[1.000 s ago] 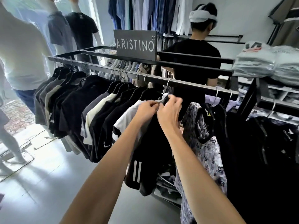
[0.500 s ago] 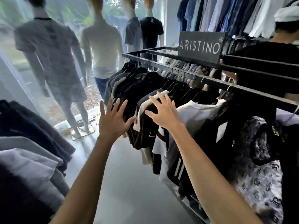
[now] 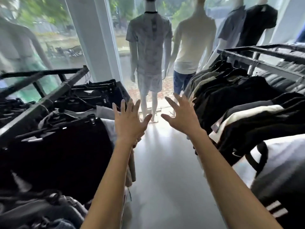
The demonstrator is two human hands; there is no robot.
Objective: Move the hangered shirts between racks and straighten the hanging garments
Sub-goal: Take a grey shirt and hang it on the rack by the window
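Observation:
Both my hands hang in the aisle between two racks, fingers spread, holding nothing. My left hand (image 3: 129, 120) is beside the left rack (image 3: 54, 95), a dark metal bar carrying black garments on clip hangers (image 3: 66, 146). My right hand (image 3: 180, 115) is just left of the right rack (image 3: 270, 65), where dark, grey and white shirts on hangers (image 3: 239, 103) hang in a tight row. A white shirt with a black collar (image 3: 280, 152) hangs nearest to me on that rack. Neither hand touches a garment.
Several dressed mannequins (image 3: 149, 52) stand ahead in front of the shop window, with a white pillar (image 3: 97, 38) to their left. Grey floor (image 3: 165, 171) runs between the racks. Folded dark clothes (image 3: 41, 210) lie at the lower left.
My view has swung left, away from the sign rack toward the window and the left rack. Both hands let go of the hanger they held a second ago and now are spread in the aisle.

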